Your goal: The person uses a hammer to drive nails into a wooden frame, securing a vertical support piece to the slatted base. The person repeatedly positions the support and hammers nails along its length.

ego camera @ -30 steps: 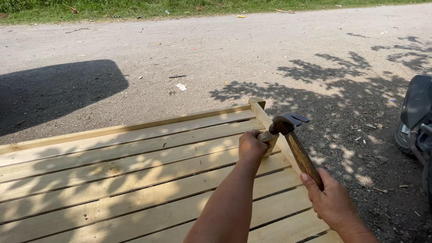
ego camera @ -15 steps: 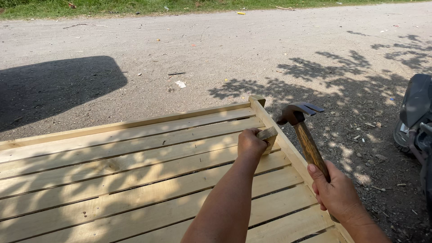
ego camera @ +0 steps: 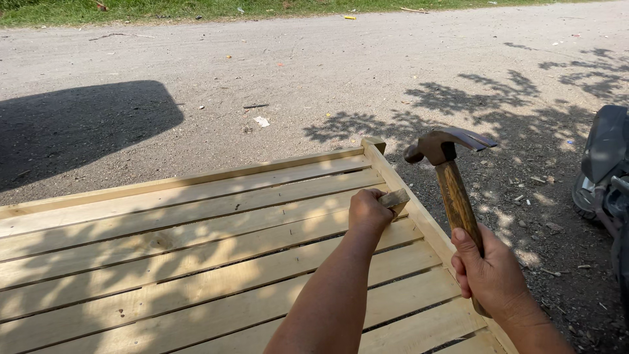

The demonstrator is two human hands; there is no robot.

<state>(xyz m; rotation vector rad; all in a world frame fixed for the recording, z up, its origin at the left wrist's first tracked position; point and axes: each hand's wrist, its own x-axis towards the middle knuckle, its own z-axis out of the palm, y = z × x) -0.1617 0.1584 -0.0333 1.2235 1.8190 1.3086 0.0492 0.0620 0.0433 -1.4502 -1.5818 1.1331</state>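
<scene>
**Pale raw wood, dark metal, rough gravel**

The slatted frame (ego camera: pixel 196 262) filling the lower left of the frame is bare, unpainted wood, pale and matt, with visible grain and knots. The small block (ego camera: pixel 395 198) at its right rail is the same raw wood. The hammer (ego camera: pixel 452 190), right of centre, has a dark metal head with a dull sheen and a brown, worn wooden handle. The road (ego camera: pixel 314 72) across the top is rough, dusty gravel.

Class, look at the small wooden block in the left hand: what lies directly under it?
The wooden block, gripped by the left hand, sits against the slatted panel near its right side rail. The hand covers most of the block, so the contact underneath is hidden.
</scene>
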